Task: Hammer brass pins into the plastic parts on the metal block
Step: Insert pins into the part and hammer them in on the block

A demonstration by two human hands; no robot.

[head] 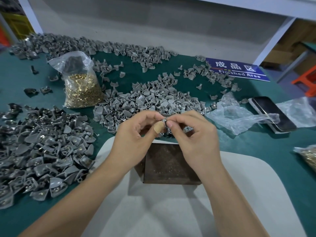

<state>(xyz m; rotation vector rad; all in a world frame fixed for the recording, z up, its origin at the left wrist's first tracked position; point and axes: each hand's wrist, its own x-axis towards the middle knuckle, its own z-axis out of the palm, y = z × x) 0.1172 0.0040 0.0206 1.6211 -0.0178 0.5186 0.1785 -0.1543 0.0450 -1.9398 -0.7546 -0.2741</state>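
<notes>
Both the left hand and right hand are pinching one plastic part at frame centre, directly above the metal block lying just below.

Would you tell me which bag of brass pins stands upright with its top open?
The bag of brass pins left of centre, behind the hands; the other bag lies at the right edge, mostly cut off.
</notes>
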